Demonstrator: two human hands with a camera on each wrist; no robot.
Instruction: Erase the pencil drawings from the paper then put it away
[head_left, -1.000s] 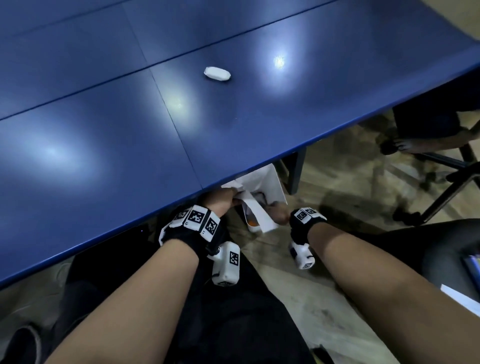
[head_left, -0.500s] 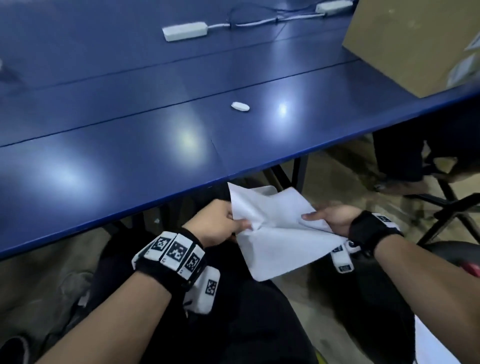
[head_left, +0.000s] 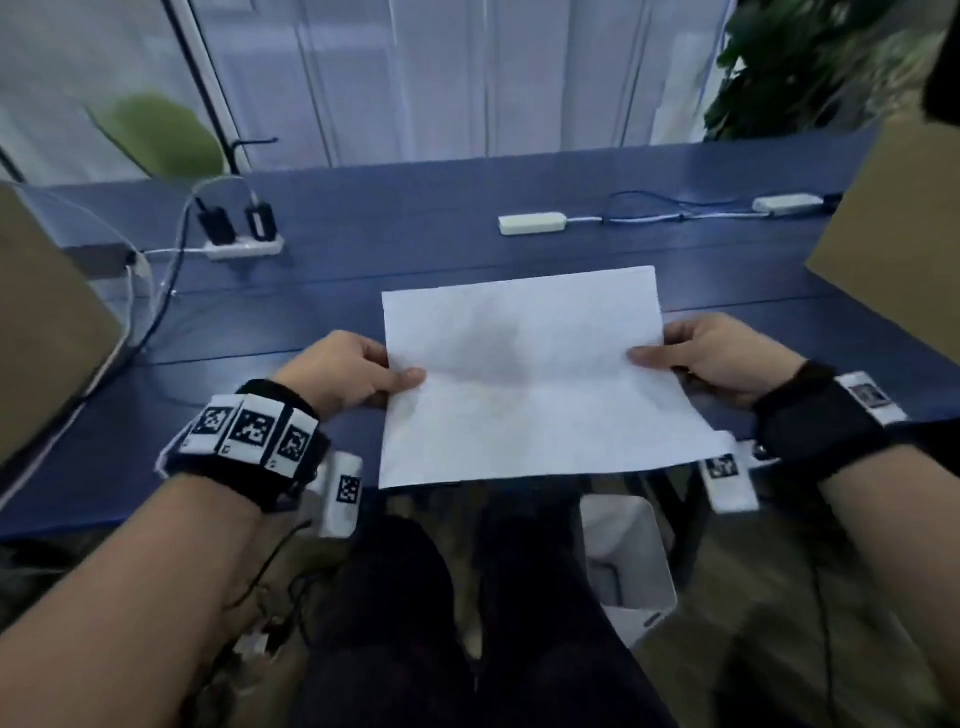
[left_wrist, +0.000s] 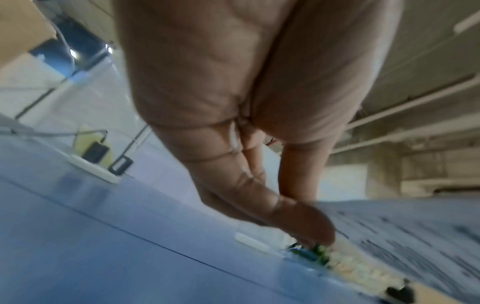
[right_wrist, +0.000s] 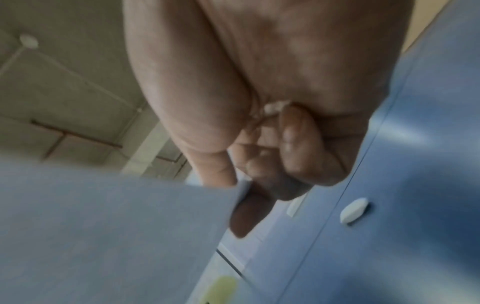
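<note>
I hold a white sheet of paper (head_left: 530, 379), creased across its middle, spread out over the near edge of the blue table (head_left: 415, 244). My left hand (head_left: 400, 382) pinches its left edge, thumb on top. My right hand (head_left: 649, 356) pinches the right edge in the same way. No pencil marks are clear on the upper side. The left wrist view shows blurred print on the paper's underside (left_wrist: 415, 236). A small white eraser (right_wrist: 354, 209) lies on the table beyond the sheet; the paper hides it in the head view.
A power strip with black chargers (head_left: 244, 249) and cables sits at the back left. White adapters (head_left: 532, 224) lie at the back. Cardboard boxes stand at the right (head_left: 893, 249) and left (head_left: 41, 322). A white bin (head_left: 628, 556) is under the table.
Both hands have brought the crumpled paper up from under the table and spread it open above the table's near edge. The head view has tilted up.
</note>
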